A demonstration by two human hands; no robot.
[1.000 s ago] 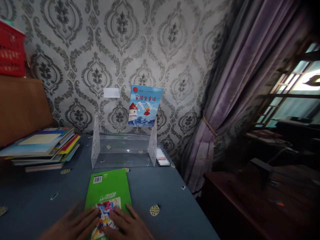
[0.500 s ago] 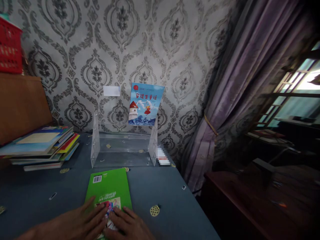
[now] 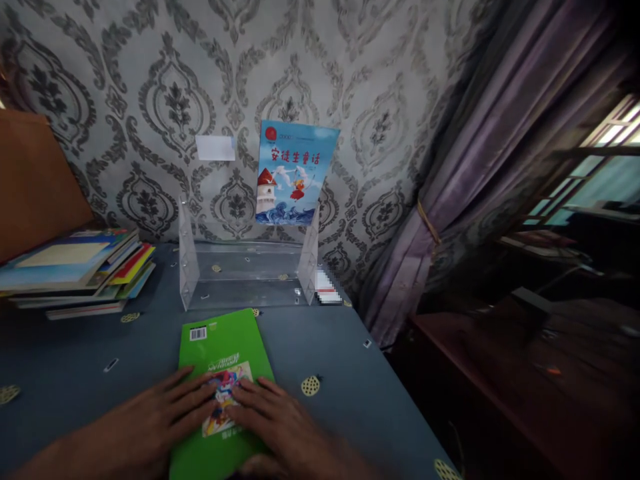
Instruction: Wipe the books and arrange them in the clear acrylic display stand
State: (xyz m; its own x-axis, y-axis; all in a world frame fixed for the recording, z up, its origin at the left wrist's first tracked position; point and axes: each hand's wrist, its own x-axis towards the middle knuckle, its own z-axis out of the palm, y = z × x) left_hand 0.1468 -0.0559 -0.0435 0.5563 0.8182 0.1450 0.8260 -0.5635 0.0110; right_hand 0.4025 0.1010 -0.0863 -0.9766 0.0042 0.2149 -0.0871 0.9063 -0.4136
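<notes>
A green book (image 3: pixel 220 350) lies on the table in front of me, its barcode at the far left corner and a colourful picture near its middle. The print on it looks upside down from here. My left hand (image 3: pixel 173 410) rests over the book's left side, fingers stretched out flat and reaching the picture. From the right, my right hand (image 3: pixel 273 413) lies on the cover with its fingers extended too. Behind the book stands a clear plastic rack (image 3: pixel 245 293). A blue picture book (image 3: pixel 290 177) is upright in its upper right part.
A stack of books (image 3: pixel 80 273) sits at the left beside a brown wooden box or cabinet (image 3: pixel 40 180). The table's right edge slopes down past a purple curtain (image 3: pixel 450 200). Dark red furniture (image 3: pixel 465 373) stands beyond it. A white label (image 3: pixel 216 148) is above the rack.
My view has tilted down, so the wall and rack sit higher in the picture. Both hands stay flat on the green book, and more of its near end shows.
</notes>
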